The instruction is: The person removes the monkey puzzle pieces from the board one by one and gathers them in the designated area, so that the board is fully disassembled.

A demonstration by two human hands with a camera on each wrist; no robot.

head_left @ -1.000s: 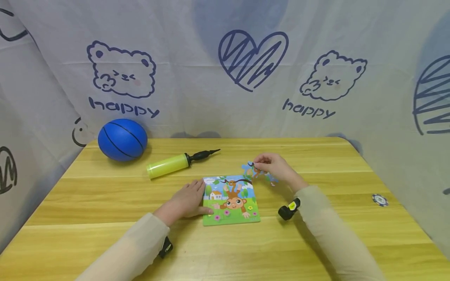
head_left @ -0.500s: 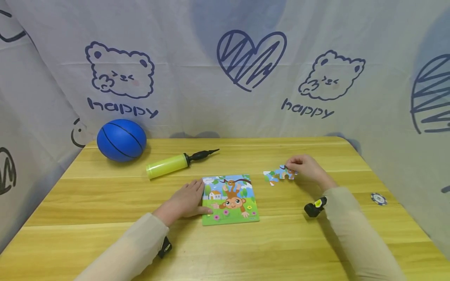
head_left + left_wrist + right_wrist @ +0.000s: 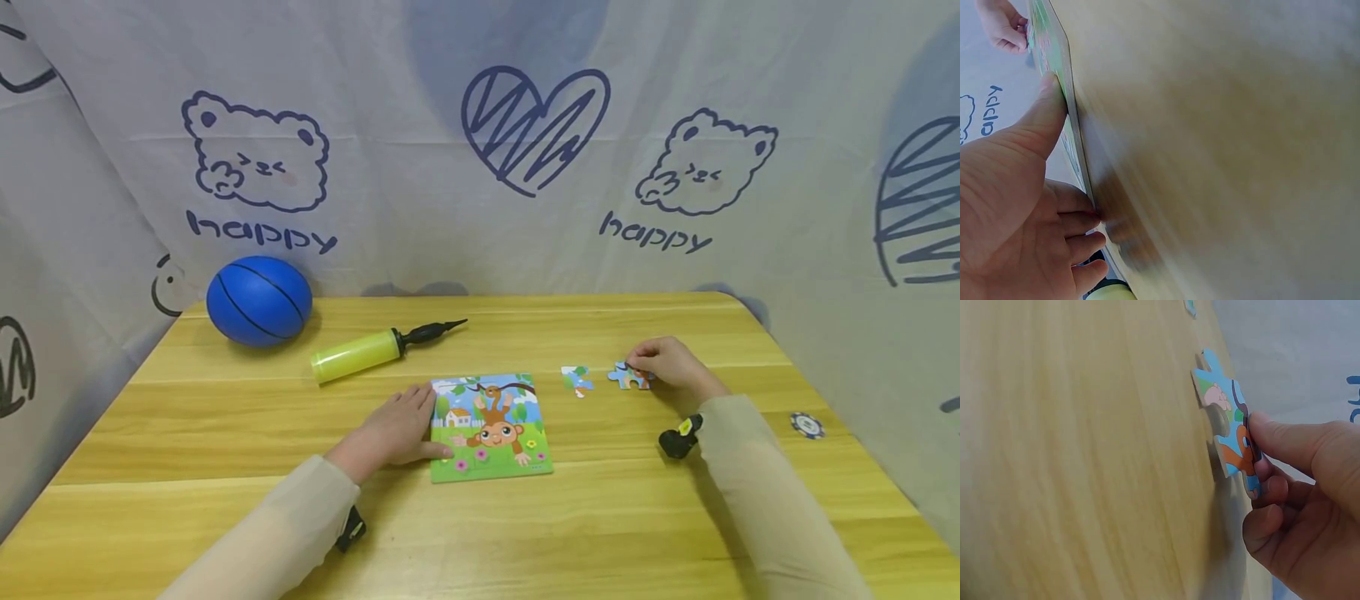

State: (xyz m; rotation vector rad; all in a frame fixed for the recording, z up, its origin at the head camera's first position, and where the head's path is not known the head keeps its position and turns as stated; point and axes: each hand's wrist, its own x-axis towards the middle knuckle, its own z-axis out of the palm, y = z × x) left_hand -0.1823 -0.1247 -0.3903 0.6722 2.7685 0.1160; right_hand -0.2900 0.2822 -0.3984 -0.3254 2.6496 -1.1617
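A square monkey picture puzzle point(image 3: 491, 429) lies flat on the table. My left hand point(image 3: 401, 423) rests along its left edge, the thumb on the picture's lower left and the fingers extended beside the side. In the left wrist view the thumb point(image 3: 1047, 109) lies over the board's edge. Right of the board, my right hand point(image 3: 671, 367) pinches a jigsaw piece point(image 3: 628, 377) between thumb and fingertips. The right wrist view shows that piece point(image 3: 1229, 419) tilted up over the wood, with blue, orange and a pink paw on it. A second jigsaw piece point(image 3: 577, 381) lies between board and hand.
At the back left sits a blue ball point(image 3: 259, 301). A yellow hand pump point(image 3: 356, 357) with a black nozzle lies behind the left hand. Near the table's right edge is a poker chip point(image 3: 807, 425). A printed cloth point(image 3: 420, 208) hangs behind the table point(image 3: 480, 542).
My right hand has carried joined pieces rightward from the board's upper right corner. One piece now lies apart on the table while the other stays in the hand. The left hand has stayed put.
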